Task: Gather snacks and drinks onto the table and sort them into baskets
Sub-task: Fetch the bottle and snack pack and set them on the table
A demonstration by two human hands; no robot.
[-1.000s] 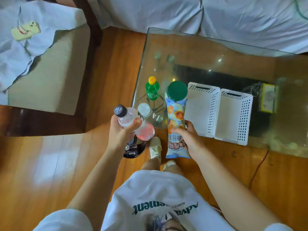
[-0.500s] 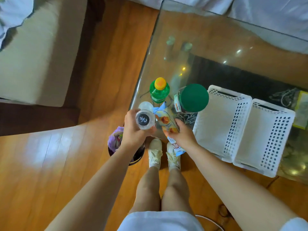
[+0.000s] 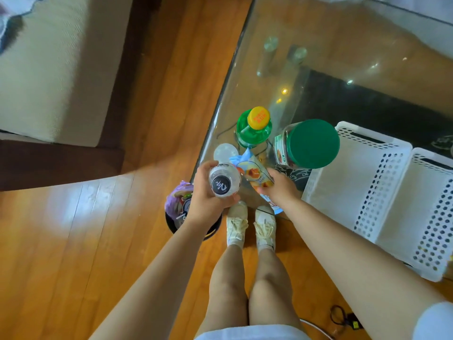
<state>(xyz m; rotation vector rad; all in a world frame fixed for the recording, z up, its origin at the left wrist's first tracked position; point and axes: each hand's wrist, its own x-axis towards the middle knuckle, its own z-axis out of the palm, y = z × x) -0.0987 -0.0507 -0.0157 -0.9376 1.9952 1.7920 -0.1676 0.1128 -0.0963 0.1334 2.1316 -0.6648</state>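
Now, near the green-lidded jar (image 3: 312,143) on the glass worktop (image 3: 343,57), the left hand (image 3: 208,192) grips closed around a black-capped bottle (image 3: 223,184) and the right hand (image 3: 279,187) around a snack bag (image 3: 255,174), probably to set both down upright.

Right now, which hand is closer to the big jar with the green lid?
The right hand. It holds the snack packet just below the clear jar with the green lid, while the left hand grips the black-capped bottle farther left, past the packet.

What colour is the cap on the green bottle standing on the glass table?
Yellow-orange cap, on the green bottle; head view, the only one.
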